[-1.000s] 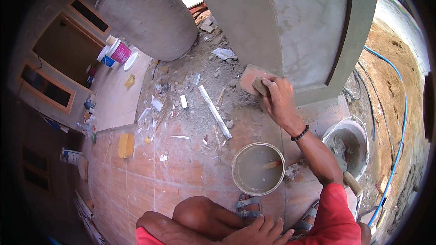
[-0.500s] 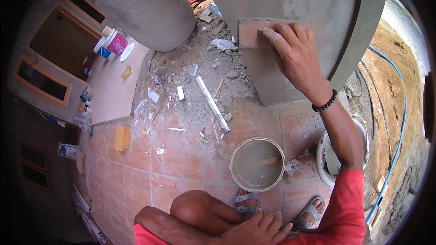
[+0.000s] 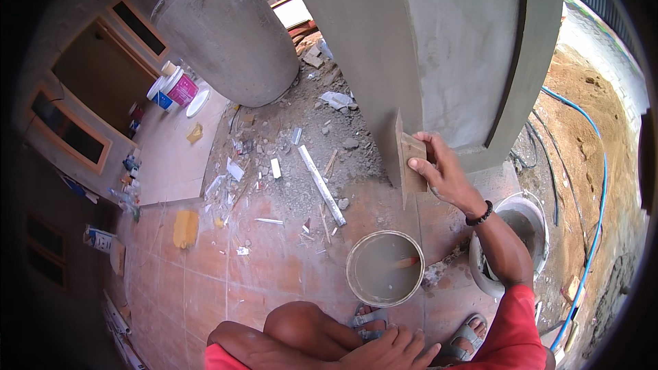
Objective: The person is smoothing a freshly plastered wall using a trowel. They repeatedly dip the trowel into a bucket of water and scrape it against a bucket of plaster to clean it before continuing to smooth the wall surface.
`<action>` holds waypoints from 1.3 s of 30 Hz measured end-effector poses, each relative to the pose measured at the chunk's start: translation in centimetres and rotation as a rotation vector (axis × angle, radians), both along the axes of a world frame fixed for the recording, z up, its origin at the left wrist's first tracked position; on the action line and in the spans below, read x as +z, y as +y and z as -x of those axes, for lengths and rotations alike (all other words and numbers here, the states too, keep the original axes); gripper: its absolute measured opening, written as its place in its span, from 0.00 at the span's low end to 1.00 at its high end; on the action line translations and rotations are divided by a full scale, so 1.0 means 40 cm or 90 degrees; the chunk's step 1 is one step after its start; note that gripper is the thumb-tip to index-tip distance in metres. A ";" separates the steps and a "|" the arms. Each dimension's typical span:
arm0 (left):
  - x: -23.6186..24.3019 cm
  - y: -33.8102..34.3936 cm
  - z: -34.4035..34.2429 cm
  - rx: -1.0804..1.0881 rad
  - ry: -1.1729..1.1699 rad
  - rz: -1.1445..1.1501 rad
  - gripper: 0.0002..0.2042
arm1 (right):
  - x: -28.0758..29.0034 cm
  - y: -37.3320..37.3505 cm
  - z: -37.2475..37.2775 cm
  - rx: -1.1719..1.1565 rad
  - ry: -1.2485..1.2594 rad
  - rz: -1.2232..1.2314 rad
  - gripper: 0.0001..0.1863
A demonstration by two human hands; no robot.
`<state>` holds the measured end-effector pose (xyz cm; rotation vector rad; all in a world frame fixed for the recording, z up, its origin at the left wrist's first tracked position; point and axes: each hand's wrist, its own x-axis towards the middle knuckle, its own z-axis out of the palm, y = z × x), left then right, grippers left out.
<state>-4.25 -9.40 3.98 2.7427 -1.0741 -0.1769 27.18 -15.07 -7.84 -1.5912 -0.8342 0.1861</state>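
My right hand (image 3: 442, 170) is closed round the wooden handle of a plastering float (image 3: 414, 154). The float's thin plate is turned on edge, upright, close to the lower part of a grey plastered pillar (image 3: 356, 48); I cannot tell whether it touches. Low in the picture my left hand (image 3: 394, 351) rests by my bent legs with its fingers stretched out and nothing in it. In front of my feet stands a bucket of cloudy grey water (image 3: 375, 270), with a red-and-yellow handled tool partly sunk in it.
A second bucket (image 3: 480, 267) with grey mortar is beside my right forearm. A blue hose (image 3: 605, 178) runs along the sand at right. Rubble and a white strip (image 3: 321, 185) lie ahead. A yellow sponge-like block (image 3: 185, 229) and paint buckets (image 3: 179, 89) are at left.
My right hand has come down and nearer with the float, from the pillar's face to its lower part. The float has turned from flat to on edge. My left hand stays put.
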 end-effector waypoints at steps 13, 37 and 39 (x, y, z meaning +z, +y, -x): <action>-0.091 -0.009 -0.005 -0.020 -0.104 0.015 0.25 | 0.352 0.087 0.043 -0.077 0.053 -0.397 0.29; -0.023 0.018 -0.076 -0.003 0.164 0.028 0.57 | 0.681 0.064 -0.055 -0.357 -0.798 0.107 0.12; -0.020 0.020 -0.075 0.009 0.172 0.023 0.59 | 0.624 0.087 -0.085 -0.376 -0.859 0.165 0.13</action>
